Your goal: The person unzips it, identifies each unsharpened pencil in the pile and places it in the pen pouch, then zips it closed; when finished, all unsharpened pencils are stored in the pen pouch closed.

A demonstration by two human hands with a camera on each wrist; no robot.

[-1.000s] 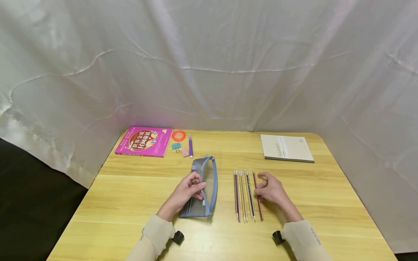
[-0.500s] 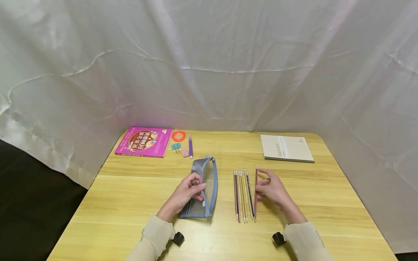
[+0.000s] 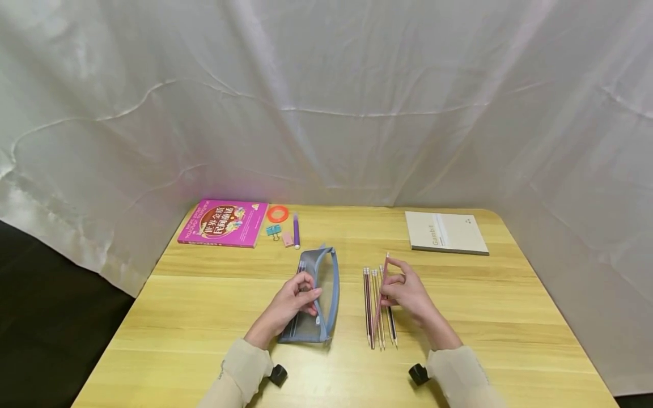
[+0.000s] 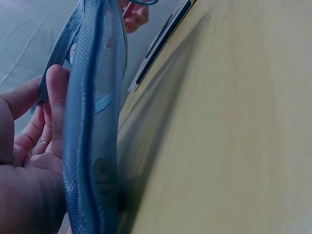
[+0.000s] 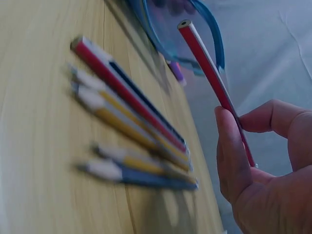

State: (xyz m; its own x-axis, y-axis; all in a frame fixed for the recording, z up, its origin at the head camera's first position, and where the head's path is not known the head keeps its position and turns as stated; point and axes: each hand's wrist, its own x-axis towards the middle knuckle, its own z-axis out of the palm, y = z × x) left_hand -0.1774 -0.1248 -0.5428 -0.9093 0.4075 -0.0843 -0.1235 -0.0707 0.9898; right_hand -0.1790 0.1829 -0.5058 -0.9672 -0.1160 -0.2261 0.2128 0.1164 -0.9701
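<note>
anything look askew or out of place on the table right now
Only one thing: the red pencil slants across the otherwise parallel row of pencils, because the right hand pinches it above them. Nothing looks spilled or damaged.

A grey-blue mesh pencil case (image 3: 315, 300) with a brighter blue zip edge lies on a pale yellow wood-grain table (image 3: 510, 317). A red pencil (image 3: 380, 297) slants across a row of pencils (image 3: 371, 306) striped in dark red, black and yellow with pale ends. At the far left sits a magenta book (image 3: 223, 222) bearing a dark red oval with yellow lettering, next to an orange tape ring (image 3: 278, 213), a teal binder clip (image 3: 274, 229), a pink eraser (image 3: 288, 239) and a purple pen (image 3: 296, 230). A cream notebook (image 3: 445, 232) with a white band lies far right. White creased cloth (image 3: 326, 102) hangs behind; the sleeves (image 3: 240, 374) are beige.
</note>
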